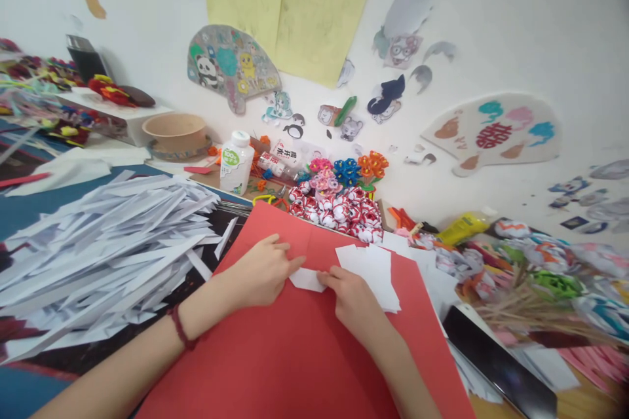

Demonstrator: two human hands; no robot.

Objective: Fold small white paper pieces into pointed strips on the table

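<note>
A small folded piece of white paper [307,279] lies over a red sheet [275,353], between my two hands. My left hand [265,272], with a dark red band at the wrist, is at the paper's left end; its fingers are bent and closed there, the thumb mostly hidden. The right end is pinched between the thumb and fingers of my right hand [354,301]. Just behind that hand, a few loose white paper pieces [371,268] overlap on the red sheet.
Left lies a big heap of white paper strips [108,249]. Behind the sheet stand a white bottle [236,163] and red-and-white folded paper flowers [344,209]. A black phone [496,360] lies at right, near a yellow bottle [464,226]. A wall with stickers rises behind.
</note>
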